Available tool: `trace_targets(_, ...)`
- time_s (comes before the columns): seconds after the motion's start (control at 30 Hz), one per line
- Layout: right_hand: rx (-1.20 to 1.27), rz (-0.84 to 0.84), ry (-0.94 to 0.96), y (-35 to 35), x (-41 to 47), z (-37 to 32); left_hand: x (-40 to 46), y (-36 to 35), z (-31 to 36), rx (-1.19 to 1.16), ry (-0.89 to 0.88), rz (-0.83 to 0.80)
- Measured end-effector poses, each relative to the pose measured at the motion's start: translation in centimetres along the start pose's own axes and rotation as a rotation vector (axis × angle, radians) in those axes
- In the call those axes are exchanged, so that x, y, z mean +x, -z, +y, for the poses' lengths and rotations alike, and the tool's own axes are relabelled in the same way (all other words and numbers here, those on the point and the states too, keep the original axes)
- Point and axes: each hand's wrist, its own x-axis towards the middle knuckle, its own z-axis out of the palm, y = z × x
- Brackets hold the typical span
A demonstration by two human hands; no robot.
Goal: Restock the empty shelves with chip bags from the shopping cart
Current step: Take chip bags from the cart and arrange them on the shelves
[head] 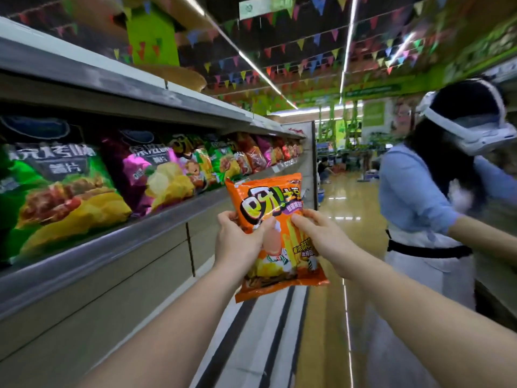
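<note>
Pretty clearly a supermarket snack aisle: long metal shelf (156, 217) packed with chip bags (67, 191) in a row, colourful pennant bunting (307, 43) strung under the ceiling, strip lights (347, 49), and a shiny floor (347, 208) running down the aisle.

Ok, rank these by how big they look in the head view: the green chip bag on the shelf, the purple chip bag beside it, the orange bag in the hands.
1. Green chip bag, largest, though nearest the camera.
2. Purple chip bag and orange bag look about alike; no ranking between them.
</note>
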Motion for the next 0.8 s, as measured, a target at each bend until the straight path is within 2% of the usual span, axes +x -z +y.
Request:
trace_targets(0.57,-0.011,0.117,0.103,11.4,30.2,7.6,22.7,-21.1,-3.7,0.042,0.040,-0.017)
trace_targets(0.8,0.015,0.118,0.088,14.0,40.8,10.5,31.0,-27.3,-5.3,0.091,0.042,-0.045)
